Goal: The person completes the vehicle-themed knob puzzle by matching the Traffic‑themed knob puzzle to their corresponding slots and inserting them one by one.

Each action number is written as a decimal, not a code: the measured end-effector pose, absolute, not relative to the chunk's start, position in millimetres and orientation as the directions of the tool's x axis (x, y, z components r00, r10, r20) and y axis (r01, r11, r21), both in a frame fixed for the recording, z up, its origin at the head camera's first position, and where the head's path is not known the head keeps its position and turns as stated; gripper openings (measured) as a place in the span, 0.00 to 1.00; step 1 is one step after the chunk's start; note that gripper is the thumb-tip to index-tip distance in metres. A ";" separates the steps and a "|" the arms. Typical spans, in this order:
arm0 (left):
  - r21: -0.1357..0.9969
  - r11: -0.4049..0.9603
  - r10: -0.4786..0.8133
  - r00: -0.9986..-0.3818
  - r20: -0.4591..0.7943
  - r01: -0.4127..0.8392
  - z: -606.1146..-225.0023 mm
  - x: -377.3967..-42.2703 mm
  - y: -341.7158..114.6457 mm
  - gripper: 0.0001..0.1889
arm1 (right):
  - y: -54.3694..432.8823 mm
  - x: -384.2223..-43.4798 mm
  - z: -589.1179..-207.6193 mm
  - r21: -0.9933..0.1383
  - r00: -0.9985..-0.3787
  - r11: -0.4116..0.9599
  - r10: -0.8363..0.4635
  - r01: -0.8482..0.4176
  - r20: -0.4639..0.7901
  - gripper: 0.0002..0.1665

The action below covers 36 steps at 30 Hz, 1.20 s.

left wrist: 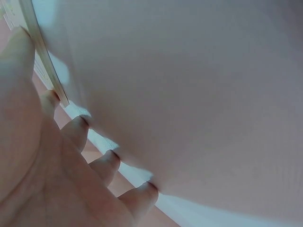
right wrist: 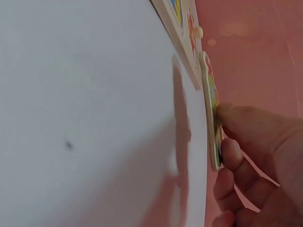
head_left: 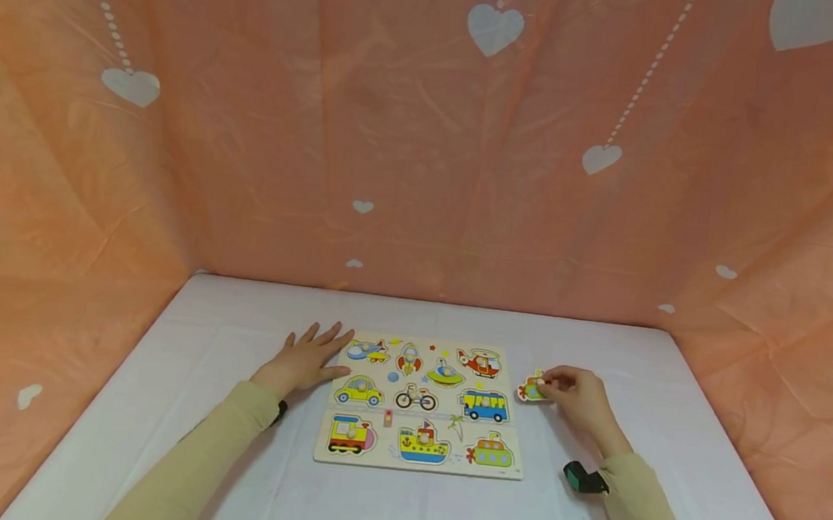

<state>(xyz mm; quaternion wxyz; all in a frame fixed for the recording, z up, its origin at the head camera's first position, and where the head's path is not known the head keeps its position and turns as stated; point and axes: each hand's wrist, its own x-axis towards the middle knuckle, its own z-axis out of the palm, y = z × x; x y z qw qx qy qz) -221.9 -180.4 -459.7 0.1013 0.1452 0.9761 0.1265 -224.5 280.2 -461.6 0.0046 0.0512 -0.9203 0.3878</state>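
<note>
A wooden knob puzzle board (head_left: 382, 462) with vehicle pictures lies flat on the white table. My left hand (head_left: 304, 364) is spread at the board's upper left; its thumb (left wrist: 19, 52) touches the board's edge, and other fingertips rest on the tabletop. Right of the board, my right hand (head_left: 584, 397) pinches a submarine puzzle piece (head_left: 530, 387) by its knob. In the right wrist view the piece (right wrist: 211, 113) stands off the table, its shadow below it. A matching submarine picture (head_left: 492, 451) shows in the board's lower right corner.
The board bears a train (head_left: 350, 435), a ship (head_left: 424, 445), a bus (head_left: 484, 405), a helicopter (head_left: 480, 363) and several other vehicles. White cloth covers the table (head_left: 437, 517). An orange curtain (head_left: 413, 142) with hearts surrounds its back and sides.
</note>
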 end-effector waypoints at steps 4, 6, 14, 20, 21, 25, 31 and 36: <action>0.272 0.928 0.307 -0.937 -0.166 0.256 -459.1 -221.8 -180.4 0.39 | 277.5 -217.8 -460.4 -0.719 -0.993 0.686 -0.102 -0.108 0.052 0.09; 0.270 0.928 0.307 -0.937 -0.166 0.257 -458.7 -221.9 -180.3 0.39 | 275.3 -213.8 -459.2 -0.724 -0.993 0.680 -0.107 -0.114 0.056 0.08; 0.275 0.925 0.314 -0.935 -0.162 0.263 -458.7 -222.9 -179.7 0.39 | 265.2 -197.9 -454.2 -0.743 -0.993 0.662 -0.110 -0.096 0.030 0.08; 0.272 0.926 0.311 -0.937 -0.162 0.261 -457.5 -223.1 -179.6 0.39 | 258.0 -187.3 -457.7 -0.759 -0.993 0.647 -0.114 -0.080 0.008 0.07; 0.272 0.927 0.310 -0.936 -0.165 0.258 -457.2 -222.9 -179.5 0.39 | 256.4 -185.2 -458.3 -0.762 -0.993 0.643 -0.116 -0.075 0.000 0.07; 0.276 0.929 0.302 -0.937 -0.177 0.247 -456.5 -221.4 -179.5 0.39 | 249.3 -177.3 -459.1 -0.781 -0.991 0.620 -0.130 -0.072 -0.011 0.07; 0.284 0.929 0.296 -0.939 -0.177 0.240 -455.7 -220.3 -179.2 0.39 | 239.0 -168.2 -459.0 -0.792 -0.991 0.608 -0.129 -0.055 -0.030 0.07; 0.286 0.927 0.301 -0.937 -0.178 0.243 -457.0 -220.3 -179.8 0.39 | 233.3 -161.0 -462.0 -0.801 -0.990 0.598 -0.127 -0.023 -0.066 0.07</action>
